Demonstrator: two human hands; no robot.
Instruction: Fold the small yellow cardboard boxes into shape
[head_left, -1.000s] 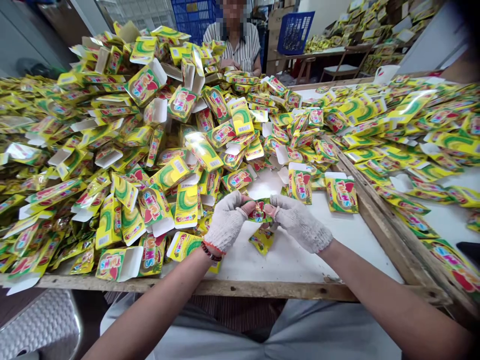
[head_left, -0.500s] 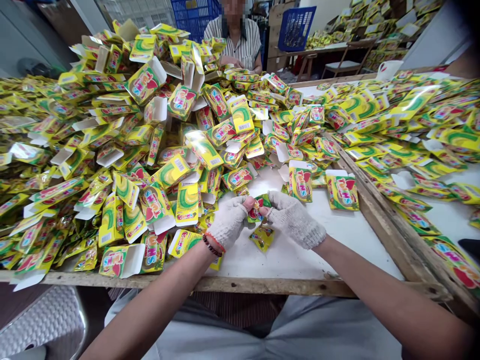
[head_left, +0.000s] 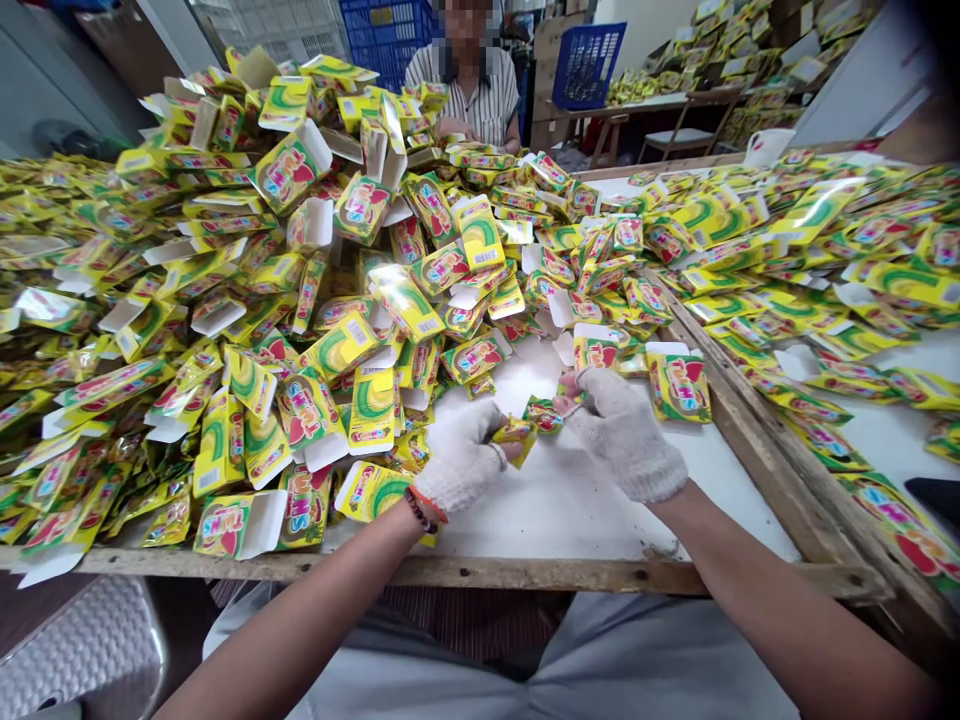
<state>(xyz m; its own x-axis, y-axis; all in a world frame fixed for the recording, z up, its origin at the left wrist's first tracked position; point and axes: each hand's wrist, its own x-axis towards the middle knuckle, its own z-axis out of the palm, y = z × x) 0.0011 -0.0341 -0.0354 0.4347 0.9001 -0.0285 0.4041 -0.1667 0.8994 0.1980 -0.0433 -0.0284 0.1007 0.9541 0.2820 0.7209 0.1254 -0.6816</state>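
My left hand [head_left: 466, 455], in a white knit glove with bare fingertips, is closed on a yellow sachet [head_left: 517, 434] just above the white tabletop. My right hand [head_left: 628, 432], gloved alike, pinches at the edge of a small green-and-red sachet [head_left: 544, 413]; the fingers partly hide the grip. The two sachets nearly meet between the hands. Just behind my right hand lies a yellow-green carton [head_left: 595, 346] with an open white flap, and another carton [head_left: 681, 384] lies to its right.
A tall heap of cartons [head_left: 307, 335] covers the left and back of the table. A wooden divider [head_left: 739, 415] runs along the right, with more cartons [head_left: 795, 300] beyond it. A wooden rim [head_left: 525, 573] edges the front. Another person [head_left: 476, 90] sits across the table.
My hands have moved apart. My left hand has let go of the green-and-red sachet and taken hold of the yellow one from the table. My right hand has shifted right.
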